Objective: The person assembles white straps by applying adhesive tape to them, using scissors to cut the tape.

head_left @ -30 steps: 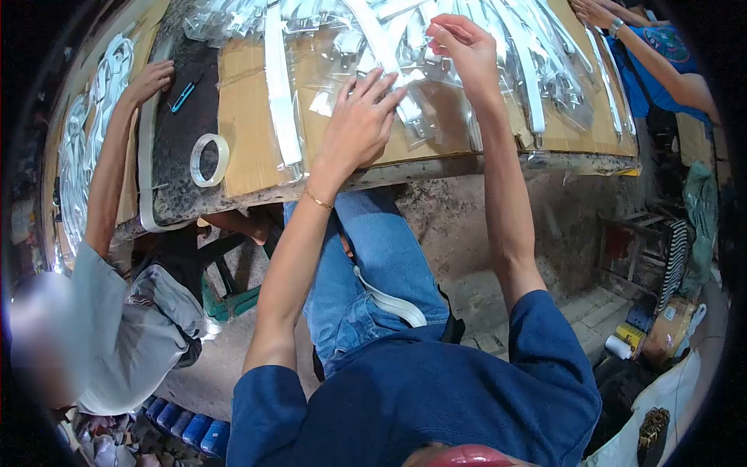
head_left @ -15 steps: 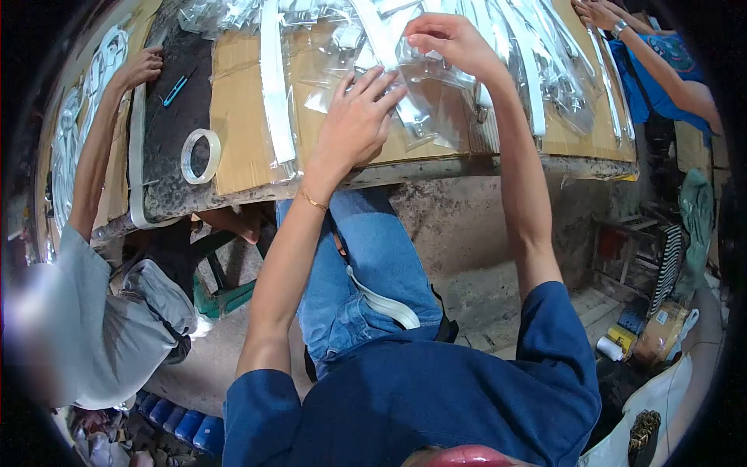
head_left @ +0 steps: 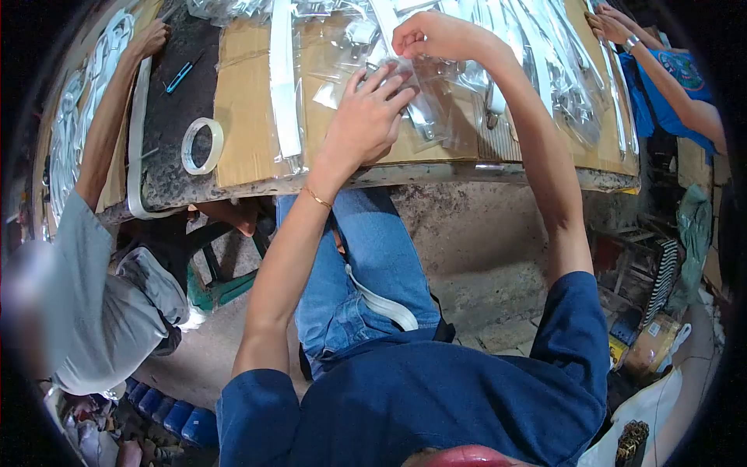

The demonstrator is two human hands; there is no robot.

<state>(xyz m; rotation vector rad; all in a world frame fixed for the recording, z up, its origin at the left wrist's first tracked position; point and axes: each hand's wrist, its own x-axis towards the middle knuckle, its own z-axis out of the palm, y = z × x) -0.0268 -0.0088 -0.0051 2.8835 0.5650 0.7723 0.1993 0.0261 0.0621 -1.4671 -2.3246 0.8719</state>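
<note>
My left hand (head_left: 372, 113) lies with fingers spread on a clear plastic bag (head_left: 436, 117) holding a white strap with a metal clip at its lower end. Just above and to the right, my right hand (head_left: 443, 37) is closed, its bent fingertips pinching the bag by the white strap (head_left: 384, 23). The exact grip is partly hidden by the fingers. To the left, another bagged white strap (head_left: 285, 86) lies lengthwise on the cardboard (head_left: 241, 101), its metal clip toward the table's front edge.
Many bagged straps (head_left: 545, 62) are heaped at the right. A tape roll (head_left: 201, 145) and a blue cutter (head_left: 179, 78) lie on the dark tabletop (head_left: 167, 117). A co-worker's arm (head_left: 105, 117) rests at the left; another person's hands (head_left: 615, 27) work at the far right.
My right hand has come down and left to the bag, its fingers now curled closed. My left hand has shifted slightly right, still spread on the plastic.
</note>
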